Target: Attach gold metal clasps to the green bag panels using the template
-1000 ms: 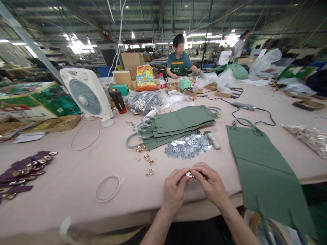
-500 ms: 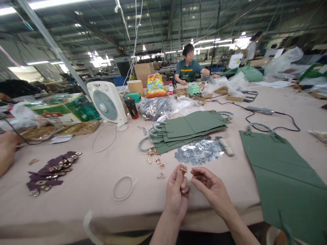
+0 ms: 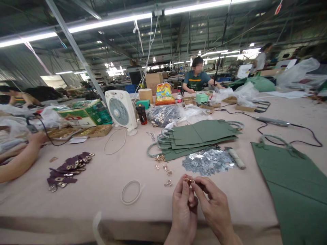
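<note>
Over the table's front edge, my left hand point(image 3: 184, 206) pinches a small gold-coloured metal fitting point(image 3: 189, 180) between thumb and forefinger. The thumb and forefinger of my right hand point(image 3: 216, 202) close on the right end of that same fitting; its exact kind is too small to tell. Several similar gold fittings point(image 3: 167, 170) lie loose just beyond my left hand. Behind my hands is a pile of flat silver metal plates point(image 3: 208, 161). Stacked green bag panels point(image 3: 199, 134) with rope handles lie farther back.
A single green panel point(image 3: 293, 183) hangs over the front edge at right. Purple straps with metal ends point(image 3: 68, 168) and a coil of white cord point(image 3: 131, 192) lie left. Behind stands a white fan point(image 3: 121, 110). A co-worker's arm point(image 3: 25, 158) reaches in at far left.
My right fingers have come in from beside the fitting and now grip it along with the left. My view has tilted up and turned left; the co-worker's arm at left shows more.
</note>
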`<action>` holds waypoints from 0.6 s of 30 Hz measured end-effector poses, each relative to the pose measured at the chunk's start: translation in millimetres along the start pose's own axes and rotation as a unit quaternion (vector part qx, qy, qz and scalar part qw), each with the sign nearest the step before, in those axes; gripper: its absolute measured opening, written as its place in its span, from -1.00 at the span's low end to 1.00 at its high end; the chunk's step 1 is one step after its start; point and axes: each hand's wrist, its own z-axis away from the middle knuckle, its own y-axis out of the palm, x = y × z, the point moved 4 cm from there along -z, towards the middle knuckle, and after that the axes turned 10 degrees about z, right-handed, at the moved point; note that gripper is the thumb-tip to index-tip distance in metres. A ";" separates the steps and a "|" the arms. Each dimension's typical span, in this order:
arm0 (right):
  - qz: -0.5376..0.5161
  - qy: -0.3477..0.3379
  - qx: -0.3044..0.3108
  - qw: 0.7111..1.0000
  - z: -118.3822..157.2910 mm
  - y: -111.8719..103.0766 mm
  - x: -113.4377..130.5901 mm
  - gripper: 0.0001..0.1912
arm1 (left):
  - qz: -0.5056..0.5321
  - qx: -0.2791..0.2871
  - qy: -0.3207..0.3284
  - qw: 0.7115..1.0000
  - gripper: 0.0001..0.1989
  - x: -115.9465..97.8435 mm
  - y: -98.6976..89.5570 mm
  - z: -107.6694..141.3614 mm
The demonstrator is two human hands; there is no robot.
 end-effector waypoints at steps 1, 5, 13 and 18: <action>-0.008 0.011 0.004 1.000 0.9 2.0 -0.3 -0.79 | 0.005 -0.005 0.003 1.000 -0.54 -0.4 -0.5 0.8; -0.110 0.100 0.100 0.984 1.6 12.4 -4.8 -0.69 | 0.025 -0.016 0.011 1.000 -0.53 -7.6 3.3 4.4; -0.183 0.147 0.123 0.964 -5.8 19.6 11.8 -0.64 | 0.024 -0.047 0.031 0.998 -0.41 -21.1 9.2 15.1; -0.215 0.141 0.187 0.948 -4.0 30.9 18.6 -0.61 | 0.063 -0.029 0.039 0.997 -0.52 -29.1 8.7 15.4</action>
